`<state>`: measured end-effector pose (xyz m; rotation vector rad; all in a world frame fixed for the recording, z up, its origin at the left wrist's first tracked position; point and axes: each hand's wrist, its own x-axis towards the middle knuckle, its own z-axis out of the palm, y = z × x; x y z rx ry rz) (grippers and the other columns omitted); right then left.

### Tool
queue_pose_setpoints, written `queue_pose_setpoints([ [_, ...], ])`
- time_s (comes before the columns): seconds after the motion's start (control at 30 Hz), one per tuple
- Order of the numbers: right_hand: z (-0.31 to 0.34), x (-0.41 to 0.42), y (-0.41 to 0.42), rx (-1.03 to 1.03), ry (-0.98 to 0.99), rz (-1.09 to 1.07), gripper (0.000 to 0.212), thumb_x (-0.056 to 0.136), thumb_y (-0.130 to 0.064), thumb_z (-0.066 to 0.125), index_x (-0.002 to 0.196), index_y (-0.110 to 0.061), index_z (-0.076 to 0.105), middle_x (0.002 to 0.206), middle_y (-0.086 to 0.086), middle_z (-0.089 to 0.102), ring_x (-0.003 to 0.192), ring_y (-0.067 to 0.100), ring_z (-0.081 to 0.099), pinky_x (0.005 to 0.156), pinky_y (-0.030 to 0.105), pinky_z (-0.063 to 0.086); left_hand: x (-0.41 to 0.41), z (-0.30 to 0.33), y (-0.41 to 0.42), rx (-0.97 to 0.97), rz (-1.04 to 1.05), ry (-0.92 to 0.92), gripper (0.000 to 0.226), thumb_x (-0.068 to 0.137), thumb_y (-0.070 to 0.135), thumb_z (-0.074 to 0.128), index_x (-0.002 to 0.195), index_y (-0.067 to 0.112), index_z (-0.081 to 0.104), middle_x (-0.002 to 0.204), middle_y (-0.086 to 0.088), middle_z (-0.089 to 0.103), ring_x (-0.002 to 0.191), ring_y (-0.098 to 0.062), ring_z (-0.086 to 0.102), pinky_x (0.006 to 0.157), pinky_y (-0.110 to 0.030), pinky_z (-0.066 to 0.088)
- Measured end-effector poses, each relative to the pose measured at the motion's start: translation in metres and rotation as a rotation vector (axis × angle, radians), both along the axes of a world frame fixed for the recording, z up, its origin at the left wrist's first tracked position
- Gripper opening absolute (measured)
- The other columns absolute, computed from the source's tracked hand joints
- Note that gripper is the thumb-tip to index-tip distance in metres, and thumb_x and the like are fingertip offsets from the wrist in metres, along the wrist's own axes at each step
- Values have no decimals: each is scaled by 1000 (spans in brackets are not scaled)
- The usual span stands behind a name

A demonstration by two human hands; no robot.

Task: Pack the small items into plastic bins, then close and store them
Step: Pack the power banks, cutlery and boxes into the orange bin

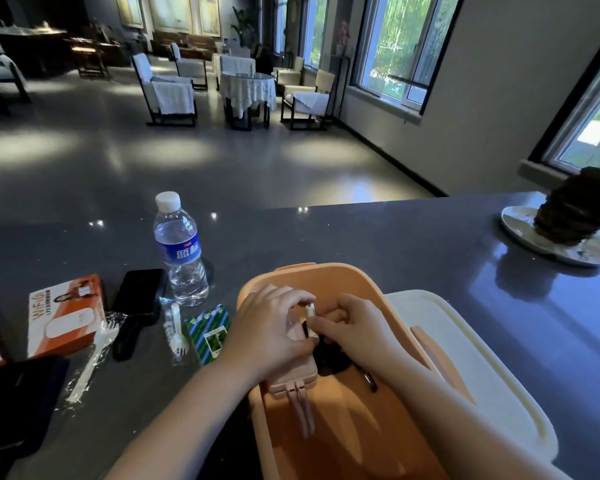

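While both hands work inside the orange bin (326, 271), the packing looks only partly done: a pink case (297, 375) and some dark items already lie in it, but several small things wait on the table (395, 230) to the left. Those include an orange WiFi box (65, 315), a black case (141, 296), 2 wrapped plastic forks (94, 355), a green-and-blue striped packet (210, 332) and a water bottle (181, 251). The cream lid (471, 358) lies just right of the bin, so closing and storing are not yet done.

The left hand (267, 329) and right hand (355, 329) meet over the pink case, both with fingers curled. Together they pinch a small white item (311, 318), thumb and fingertips pressed against it from either side. What exactly that item is I cannot tell; it sits within the bin's walls, above the pink case.
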<state>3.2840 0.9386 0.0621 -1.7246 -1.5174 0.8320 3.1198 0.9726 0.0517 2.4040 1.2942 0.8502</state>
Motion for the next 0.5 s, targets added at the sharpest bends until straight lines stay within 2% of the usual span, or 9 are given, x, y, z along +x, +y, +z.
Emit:
queue_pose_setpoints([
  [0.13,-4,2,3,-58,32,-29,16,78,-34,76,84,-23,66,65,-5,69,58,7,64,60,25,56,1,3,-1,8,-23,36,54,59,52,63,111,39,58,104,21,61,101,-6,47,89,-25,33],
  [0.17,-5,4,5,-61,15,-45,15,78,-33,76,84,-23,66,64,-6,68,56,5,62,58,24,55,1,2,-1,9,-10,57,57,59,53,63,114,39,57,107,21,60,104,-7,47,90,-25,32],
  [0.2,-6,7,7,-52,-40,-65,14,79,-33,74,83,-24,65,63,-7,67,54,3,61,54,21,51,0,0,0,10,22,76,60,60,52,64,118,39,55,112,19,58,109,-9,45,92,-25,30],
  [0.27,-7,14,12,-28,-291,-99,13,81,-35,71,84,-27,61,66,-9,65,57,2,59,48,14,39,-3,-5,-1,-3,121,87,59,64,46,67,121,33,54,119,15,54,117,-11,41,96,-25,26],
  [0.33,-9,16,18,-28,-526,-103,14,81,-35,68,85,-27,58,72,-10,63,62,5,57,48,16,33,-6,-11,-2,-6,174,53,49,70,39,66,118,29,57,119,13,52,119,-11,40,99,-26,28],
  [0.4,-14,15,23,-56,-658,-67,14,83,-34,68,87,-26,57,72,-9,61,61,4,55,46,16,34,-7,-15,-3,2,175,8,38,75,35,63,112,28,60,119,14,52,119,-9,40,101,-26,30],
  [0.5,-23,11,32,-118,-734,-25,12,84,-29,69,89,-21,60,73,-6,62,59,7,58,46,16,40,-11,-18,-5,-24,167,-51,27,80,33,61,107,30,62,121,16,51,123,-6,36,104,-25,26],
])
